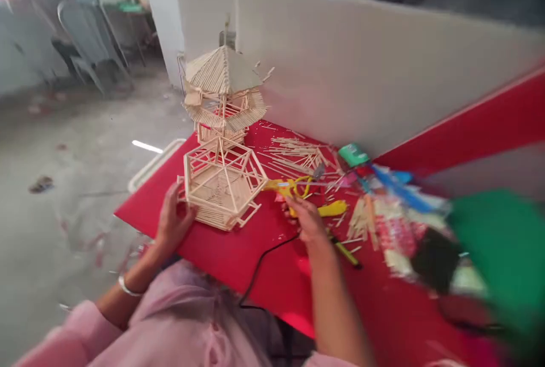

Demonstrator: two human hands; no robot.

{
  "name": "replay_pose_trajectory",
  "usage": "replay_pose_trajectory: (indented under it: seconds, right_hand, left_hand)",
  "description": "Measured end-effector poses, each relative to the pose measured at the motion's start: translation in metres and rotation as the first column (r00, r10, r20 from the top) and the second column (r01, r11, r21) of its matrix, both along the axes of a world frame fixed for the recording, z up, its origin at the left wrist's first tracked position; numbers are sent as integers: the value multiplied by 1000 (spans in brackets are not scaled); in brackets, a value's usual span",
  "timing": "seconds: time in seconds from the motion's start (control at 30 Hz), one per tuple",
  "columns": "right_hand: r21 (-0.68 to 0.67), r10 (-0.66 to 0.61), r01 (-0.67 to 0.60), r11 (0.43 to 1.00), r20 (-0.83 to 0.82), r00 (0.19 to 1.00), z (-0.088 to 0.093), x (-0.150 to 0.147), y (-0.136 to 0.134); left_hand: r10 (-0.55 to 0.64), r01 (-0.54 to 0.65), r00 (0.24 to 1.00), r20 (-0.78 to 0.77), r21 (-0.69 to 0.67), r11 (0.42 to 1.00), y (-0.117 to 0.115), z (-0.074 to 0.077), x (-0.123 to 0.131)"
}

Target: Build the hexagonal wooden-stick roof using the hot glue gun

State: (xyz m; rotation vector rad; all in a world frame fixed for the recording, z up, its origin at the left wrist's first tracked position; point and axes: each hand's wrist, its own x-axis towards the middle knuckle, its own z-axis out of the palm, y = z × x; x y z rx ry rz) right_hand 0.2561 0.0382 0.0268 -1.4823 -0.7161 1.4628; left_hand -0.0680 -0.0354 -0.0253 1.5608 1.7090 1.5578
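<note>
A tall model tower [221, 140] built of thin wooden sticks stands on the red table [238, 253], with a tiered roof above an open hexagonal base. My left hand [172, 220] rests against the left side of that base, fingers curled on its frame. My right hand [307, 220] reaches over the table to the yellow glue gun [293, 191], its fingers on or just above it; motion blur hides the grip. A black cord [264, 262] runs from the gun toward me.
Loose wooden sticks [298, 154] lie scattered behind the glue gun. A green object [353, 155], packets and a blurred green shape [498, 247] crowd the right side. A white partition [361, 77] stands behind the table. Grey chairs [85, 37] stand on the floor at the left.
</note>
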Motion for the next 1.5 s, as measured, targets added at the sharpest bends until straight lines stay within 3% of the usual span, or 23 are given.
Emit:
replay_pose_trajectory:
  seconds: [0.27,0.57,0.8,1.0,1.23,1.5]
  right_hand:
    - [-72,122,-113,991,137,983,2,9,-12]
    - [-96,45,-31,995,148,988,1,9,-20]
    - [-126,71,-49,991,178,981,11,18,-32]
    - [-93,34,-18,996,166,985,3,5,-24]
    - [-154,93,-61,986,209,973,10,11,-31]
    - [19,-27,23,1000,233,972,15,5,-19]
  left_hand:
    - [56,-57,998,-20,-115,992,-4,3,-1]
    - [70,-54,990,122,-124,991,-2,6,-4]
    - [29,-26,999,27,-86,996,-4,6,-4]
    - [12,-12,1000,-6,-78,997,-5,2,-4]
    - [4,0,999,37,-117,993,-5,4,-2]
    - [-8,12,1000,29,-132,991,-5,6,-3]
